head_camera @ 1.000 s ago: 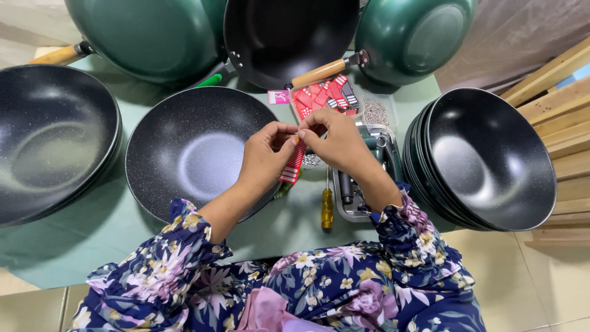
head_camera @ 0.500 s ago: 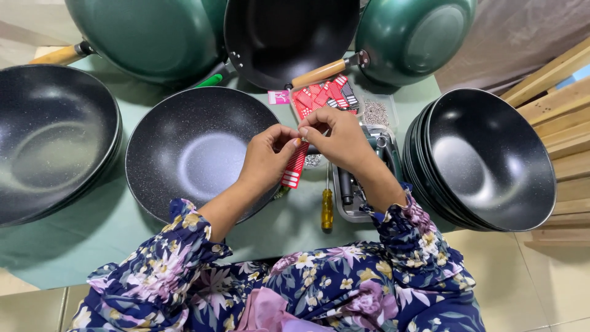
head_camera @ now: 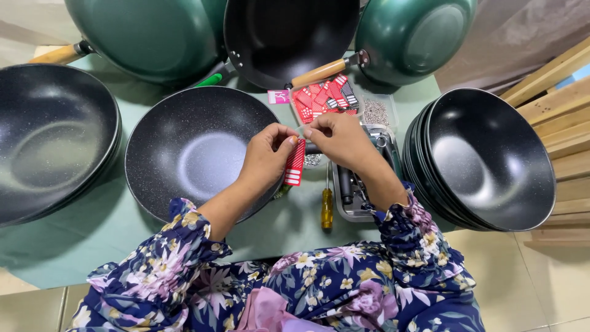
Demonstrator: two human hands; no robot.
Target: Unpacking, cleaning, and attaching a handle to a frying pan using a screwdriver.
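Note:
My left hand [head_camera: 267, 154] pinches the top of a small red and white striped tag [head_camera: 295, 163] that hangs down over the rim of a black speckled wok [head_camera: 190, 147]. My right hand [head_camera: 338, 138] meets it fingertip to fingertip at the same top edge; something tiny between the fingers is too small to make out. Both hands hover above the green table cover, just in front of a pile of red tags [head_camera: 322, 98].
A stack of black woks [head_camera: 491, 157] stands at the right and another black wok [head_camera: 52, 138] at the left. Green woks with wooden handles [head_camera: 316, 74] lean at the back. A yellow-handled screwdriver [head_camera: 327, 208] lies beside a metal tray [head_camera: 350, 197]. Wooden slats [head_camera: 559, 104] are at far right.
The hands have stayed together at the tag's top edge; only the fingertips shifted slightly. Nothing else has moved.

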